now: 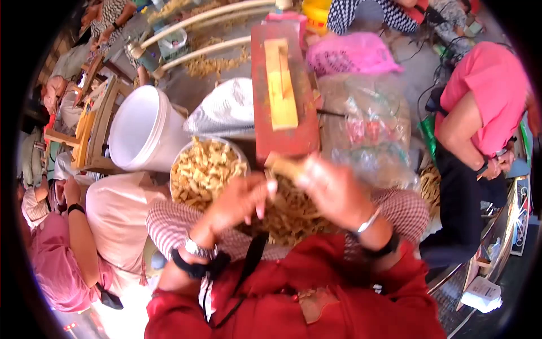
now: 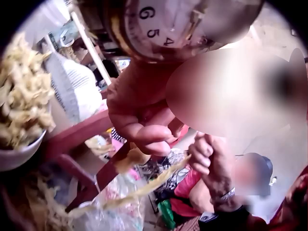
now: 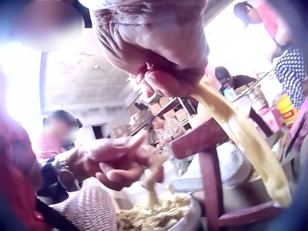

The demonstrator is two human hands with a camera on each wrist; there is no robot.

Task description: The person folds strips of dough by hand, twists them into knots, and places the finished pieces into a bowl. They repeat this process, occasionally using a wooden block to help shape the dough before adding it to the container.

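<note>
The right hand (image 1: 339, 195) grips a long pale-yellow strip (image 3: 245, 137), which hangs down from its curled fingers in the right wrist view. Facing it, the left hand (image 1: 237, 200) has curled fingers with a short, blurred pale piece (image 3: 154, 180) at their tips, above a white bowl (image 3: 194, 216). Cut pieces (image 1: 206, 169) heap up in that bowl, left of the hands. Under both hands, more long strips (image 1: 293, 223) lie between the knees. Just ahead stands a narrow red bench (image 1: 262, 113) with a yellow wooden board (image 1: 285, 101) on top.
A large white bucket (image 1: 138, 127) and a white woven sack (image 1: 226, 107) stand to the left. Right of the bench lie clear plastic bags (image 1: 367, 135) and a pink bag (image 1: 353, 53). People sit close on both sides, one in a pink top (image 1: 488, 85) at right.
</note>
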